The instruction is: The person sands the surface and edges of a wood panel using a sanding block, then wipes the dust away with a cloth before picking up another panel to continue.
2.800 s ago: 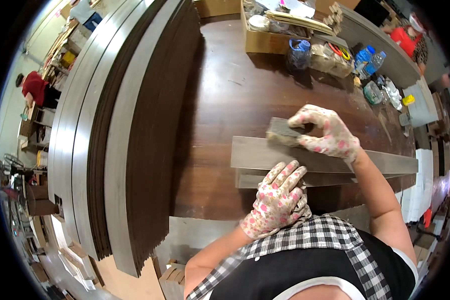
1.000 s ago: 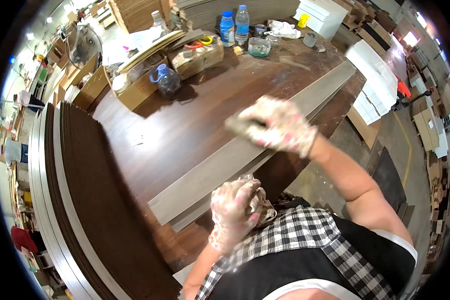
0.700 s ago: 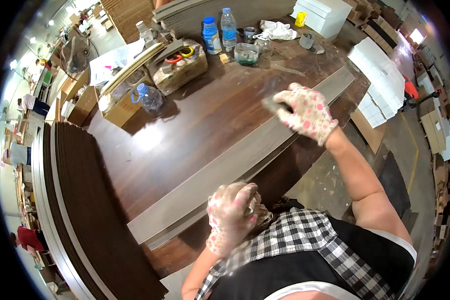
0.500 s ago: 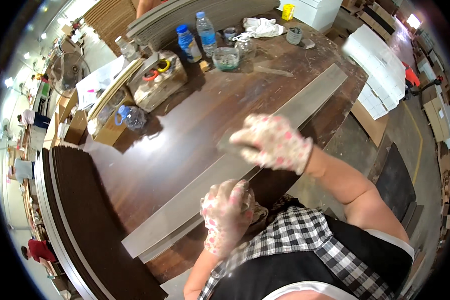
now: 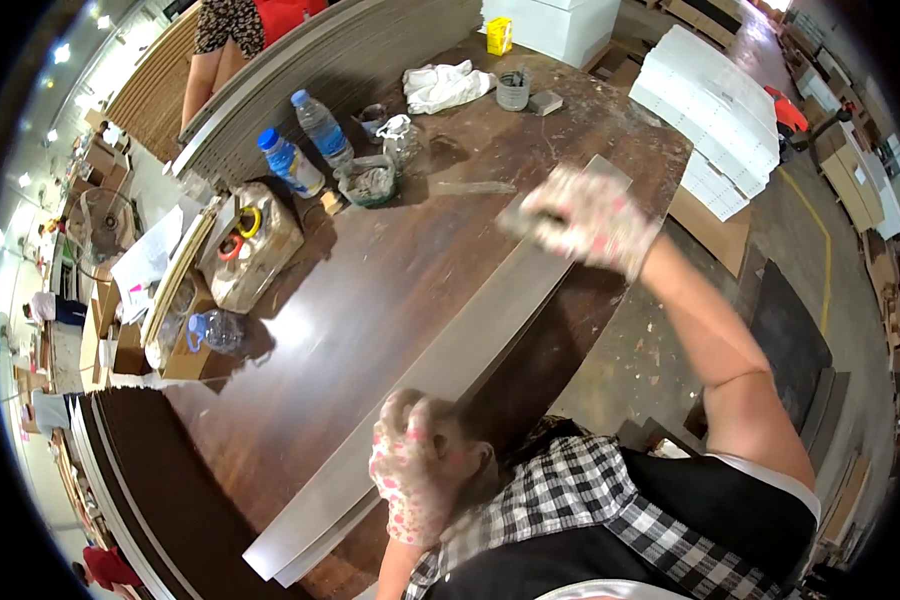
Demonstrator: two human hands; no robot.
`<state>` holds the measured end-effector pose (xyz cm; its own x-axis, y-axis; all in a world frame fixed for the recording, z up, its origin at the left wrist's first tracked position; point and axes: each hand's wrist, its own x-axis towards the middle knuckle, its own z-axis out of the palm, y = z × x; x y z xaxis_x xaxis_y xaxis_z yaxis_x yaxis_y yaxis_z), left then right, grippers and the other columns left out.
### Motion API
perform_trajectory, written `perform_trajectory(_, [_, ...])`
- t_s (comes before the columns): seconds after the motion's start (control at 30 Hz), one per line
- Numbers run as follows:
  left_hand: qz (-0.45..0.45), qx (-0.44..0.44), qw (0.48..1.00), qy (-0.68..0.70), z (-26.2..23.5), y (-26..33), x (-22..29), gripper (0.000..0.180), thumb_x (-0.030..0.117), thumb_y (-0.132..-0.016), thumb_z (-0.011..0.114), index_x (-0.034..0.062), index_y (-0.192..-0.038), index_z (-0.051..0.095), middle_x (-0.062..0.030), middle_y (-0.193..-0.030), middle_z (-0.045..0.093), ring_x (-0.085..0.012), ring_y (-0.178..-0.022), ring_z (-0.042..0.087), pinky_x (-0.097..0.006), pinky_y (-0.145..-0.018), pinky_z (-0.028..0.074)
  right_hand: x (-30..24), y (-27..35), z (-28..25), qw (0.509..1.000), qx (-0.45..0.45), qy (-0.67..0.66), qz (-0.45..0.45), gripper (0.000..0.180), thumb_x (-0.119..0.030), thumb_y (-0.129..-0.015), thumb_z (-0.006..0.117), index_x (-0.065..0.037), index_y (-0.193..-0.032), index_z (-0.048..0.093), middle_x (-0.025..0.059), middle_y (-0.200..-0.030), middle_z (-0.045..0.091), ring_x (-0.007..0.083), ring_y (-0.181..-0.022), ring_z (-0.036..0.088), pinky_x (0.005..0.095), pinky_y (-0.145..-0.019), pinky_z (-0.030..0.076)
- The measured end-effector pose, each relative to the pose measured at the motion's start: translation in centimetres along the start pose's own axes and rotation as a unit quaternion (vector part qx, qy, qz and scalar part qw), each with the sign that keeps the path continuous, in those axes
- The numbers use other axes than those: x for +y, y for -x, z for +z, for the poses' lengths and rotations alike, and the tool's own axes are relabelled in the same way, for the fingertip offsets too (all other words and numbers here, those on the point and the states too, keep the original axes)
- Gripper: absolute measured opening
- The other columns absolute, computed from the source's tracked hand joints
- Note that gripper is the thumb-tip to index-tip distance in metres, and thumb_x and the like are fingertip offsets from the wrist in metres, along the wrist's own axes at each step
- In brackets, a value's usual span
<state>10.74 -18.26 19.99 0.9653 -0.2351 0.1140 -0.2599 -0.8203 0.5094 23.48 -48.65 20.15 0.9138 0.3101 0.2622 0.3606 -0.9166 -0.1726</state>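
Observation:
A long grey strip lies slantwise across the dark wooden table, with a second strip edge showing under its near side. My left hand, in a pale glove with pink spots, is closed at the strip's near edge, knuckles up; its fingertips are hidden. Near the strip's far end, my right hand, gloved alike, closes on a small flat grey piece. That piece is blurred, and its kind is unclear. It is held over the strip, and contact cannot be made out.
Bottles, cut-down plastic tubs and a white cloth stand along the far side. Scissors stick out of a container at left. A dark stack of strips flanks the near left. Another person's arm shows beyond.
My right hand has moved away along the strip toward its far right end with the flat piece. My left hand stays closed at the near edge. The whole view has shifted.

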Motion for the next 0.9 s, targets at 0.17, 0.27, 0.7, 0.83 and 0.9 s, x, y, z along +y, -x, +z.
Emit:
perform_trajectory(0.17, [-0.037, 0.039, 0.997, -0.048, 2.2, 0.0, -0.4, 0.056, 0.013, -0.051, 0.086, 0.0105, -0.100, 0.061, -0.0162, -0.133, 0.058, -0.0345, -0.092, 0.066, -0.043, -0.078, 0.055, 11.9, -1.3, -2.8, 0.966, -0.041, 0.195, 0.163, 0.039, -0.051, -0.094, 0.052, -0.018, -0.096, 0.072, 0.0099, -0.089, 0.066, 0.0217, -0.086, 0.065, 0.0373, -0.072, 0.055])
perform_trajectory(0.27, [-0.023, 0.031, 0.997, -0.074, 1.1, -0.9, 0.6, 0.036, 0.018, -0.067, 0.083, 0.0123, -0.096, 0.062, -0.0225, -0.137, 0.056, -0.0348, -0.091, 0.069, -0.042, -0.072, 0.057, 8.4, -2.0, -1.8, 0.999, -0.016, 0.027, 0.041, 0.045, -0.057, -0.093, 0.053, -0.017, -0.101, 0.071, 0.0109, -0.102, 0.068, 0.0278, -0.098, 0.066, 0.0404, -0.084, 0.054])
perform_trajectory(0.7, [-0.035, 0.019, 0.998, -0.050, 0.7, -1.7, 2.9, 0.038, 0.008, -0.070, 0.082, 0.0012, -0.101, 0.062, -0.0166, -0.117, 0.065, -0.0372, -0.086, 0.068, -0.042, -0.075, 0.054, 15.0, 2.0, -4.0, 0.984, 0.064, -0.075, 0.151, 0.033, -0.035, -0.087, 0.070, -0.012, -0.110, 0.071, 0.0104, -0.101, 0.068, 0.0284, -0.100, 0.065, 0.0398, -0.089, 0.051])
perform_trajectory(0.83, [-0.041, 0.014, 0.997, -0.060, 1.1, -1.5, 2.2, 0.033, 0.014, -0.069, 0.082, 0.0064, -0.093, 0.060, -0.0178, -0.126, 0.061, -0.0386, -0.090, 0.066, -0.044, -0.075, 0.054, 15.9, 5.8, -3.5, 0.983, 0.035, -0.075, 0.164, 0.030, -0.029, -0.084, 0.071, -0.013, -0.108, 0.071, 0.0078, -0.103, 0.066, 0.0250, -0.098, 0.065, 0.0386, -0.088, 0.051])
perform_trajectory(0.9, [-0.021, 0.025, 0.998, -0.062, 1.2, -1.3, 1.8, 0.032, 0.015, -0.070, 0.082, 0.0063, -0.093, 0.060, -0.0179, -0.126, 0.061, -0.0388, -0.090, 0.066, -0.045, -0.075, 0.054, 16.6, 7.9, -3.7, 0.981, 0.084, -0.085, 0.151, 0.030, -0.028, -0.083, 0.070, -0.014, -0.109, 0.070, 0.0069, -0.102, 0.066, 0.0239, -0.097, 0.065, 0.0374, -0.089, 0.051])
